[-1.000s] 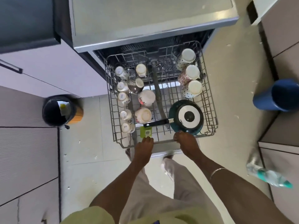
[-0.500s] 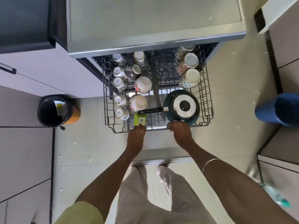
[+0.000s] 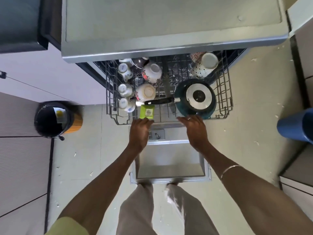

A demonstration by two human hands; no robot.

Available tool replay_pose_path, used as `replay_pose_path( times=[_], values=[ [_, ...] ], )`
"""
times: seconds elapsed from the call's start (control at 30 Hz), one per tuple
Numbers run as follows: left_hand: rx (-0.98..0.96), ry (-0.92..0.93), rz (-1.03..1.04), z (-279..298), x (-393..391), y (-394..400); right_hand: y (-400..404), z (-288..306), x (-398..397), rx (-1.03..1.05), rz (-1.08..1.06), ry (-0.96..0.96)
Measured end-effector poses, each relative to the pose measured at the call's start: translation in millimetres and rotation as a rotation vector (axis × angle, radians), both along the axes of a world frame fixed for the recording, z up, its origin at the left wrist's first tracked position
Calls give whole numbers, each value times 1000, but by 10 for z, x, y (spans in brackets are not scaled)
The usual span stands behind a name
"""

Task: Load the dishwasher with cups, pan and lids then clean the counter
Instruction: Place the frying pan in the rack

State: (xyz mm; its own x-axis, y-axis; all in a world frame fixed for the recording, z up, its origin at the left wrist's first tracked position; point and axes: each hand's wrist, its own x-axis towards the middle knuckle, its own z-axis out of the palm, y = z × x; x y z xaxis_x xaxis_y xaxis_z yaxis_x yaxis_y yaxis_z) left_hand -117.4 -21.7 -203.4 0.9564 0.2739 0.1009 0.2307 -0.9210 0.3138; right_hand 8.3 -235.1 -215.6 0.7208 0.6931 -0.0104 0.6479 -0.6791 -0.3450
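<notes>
My rack (image 3: 225,99) is grey coated wire. The cups (image 3: 125,89) look like glossy glazed ceramic. The pan (image 3: 196,99) shows a dull metal base inside a teal enamel rim.

We see a teal pan (image 3: 195,99) with a black handle (image 3: 159,100) — left of it, a lime-green tag (image 3: 147,112) and white cups (image 3: 125,90), some blue-flowered; behind it, a black-speckled mug (image 3: 203,68) — all in grey wire rack (image 3: 225,99).
</notes>
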Motion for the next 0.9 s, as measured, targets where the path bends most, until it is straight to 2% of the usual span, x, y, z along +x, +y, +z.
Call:
replay_pose_path(
  times=[0.1, 0.3, 0.5, 0.63, 0.73, 0.8, 0.9],
  values=[
    [-49, -12, 124, 39, 404, 133, 266, -46, 393, 33, -55, -49],
    [-74, -59, 173, -73, 928, 563, 601, -188, 1015, 56, 9, -135],
    [-156, -81, 246, -105, 1510, 917, 1066, -245, 1570, 73, -35, -219],
    [-144, -26, 315, -131, 1864, 1062, 1282, -166, 1909, 109, -76, -152],
    [-167, -120, 284, -132, 1878, 1008, 1237, -242, 1969, 196, -52, -169],
    [-140, -182, 278, -224, 1826, 961, 1183, -320, 1984, 165, -18, -160],
    [-141, -146, 336, -229, 1838, 930, 1192, -325, 2003, 123, -23, -116]
  ],
)
